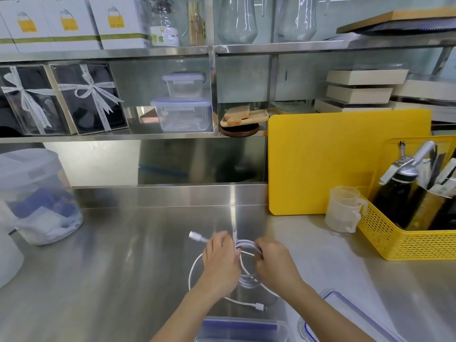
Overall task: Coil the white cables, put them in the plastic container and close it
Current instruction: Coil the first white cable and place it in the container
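Observation:
A white cable (246,280) lies partly coiled on the steel counter, low in the middle of the head view. My left hand (220,262) pinches the loops at their left side, with one white plug (196,236) poking out past its fingers. Gripping the loops from the right is my right hand (275,260). A loose strand runs toward me and ends in a second plug (260,306). A clear plastic container (243,329) with blue trim sits at the bottom edge. Its lid (350,314) lies at the bottom right.
A yellow cutting board (345,164) leans against the back wall. A yellow basket (419,238) with bottles and two stacked measuring cups (344,208) stand at the right. A lidded plastic jar (37,198) stands at the left. Shelves above hold boxes and containers.

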Available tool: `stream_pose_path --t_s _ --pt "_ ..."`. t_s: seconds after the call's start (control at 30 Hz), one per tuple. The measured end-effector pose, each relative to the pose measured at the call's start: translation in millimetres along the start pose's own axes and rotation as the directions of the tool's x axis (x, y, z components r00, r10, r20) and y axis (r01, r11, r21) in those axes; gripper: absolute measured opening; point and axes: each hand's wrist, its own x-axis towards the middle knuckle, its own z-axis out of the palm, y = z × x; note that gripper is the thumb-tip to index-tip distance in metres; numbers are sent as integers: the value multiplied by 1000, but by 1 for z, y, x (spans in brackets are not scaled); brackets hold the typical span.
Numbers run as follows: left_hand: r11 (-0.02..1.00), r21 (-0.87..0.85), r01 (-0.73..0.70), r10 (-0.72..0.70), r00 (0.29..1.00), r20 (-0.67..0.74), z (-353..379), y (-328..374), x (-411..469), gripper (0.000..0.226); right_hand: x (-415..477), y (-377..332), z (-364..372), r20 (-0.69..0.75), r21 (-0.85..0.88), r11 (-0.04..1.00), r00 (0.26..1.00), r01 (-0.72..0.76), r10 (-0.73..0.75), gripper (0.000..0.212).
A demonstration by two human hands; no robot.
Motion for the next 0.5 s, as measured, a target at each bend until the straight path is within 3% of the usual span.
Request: stream_pose_path --t_s 0.07,0.2,0.27,0.33,0.4,0.43,0.5 --pt "997 76 -16 12 998 56 2 -2 0 35 1 2 -1 35 10 1000 999 -8 8 11" --pt "971 -240 12 8 996 85 -1 3 -4 12 -1 0 -7 8 -20 1000 1000 17 -17 9" --pt "930 -359 82 -36 990 133 -3 1 -3 16 0 0 -9 -83 -182 972 983 147 -164 36" --pt "861 -496 111 -43 988 146 -1 -1 -1 14 3 4 -8 -181 -367 855 873 368 -453 40" --pt "807 -579 117 -42 989 141 -4 0 0 13 5 9 -8 -185 -459 699 710 549 -680 15" --pt "787 -603 131 -51 988 149 -5 0 2 14 8 13 -9 -184 -476 656 663 586 -726 11" --pt "760 -629 162 -62 982 178 -7 -1 5 16 8 19 -9 -180 -426 669 668 608 -722 12"
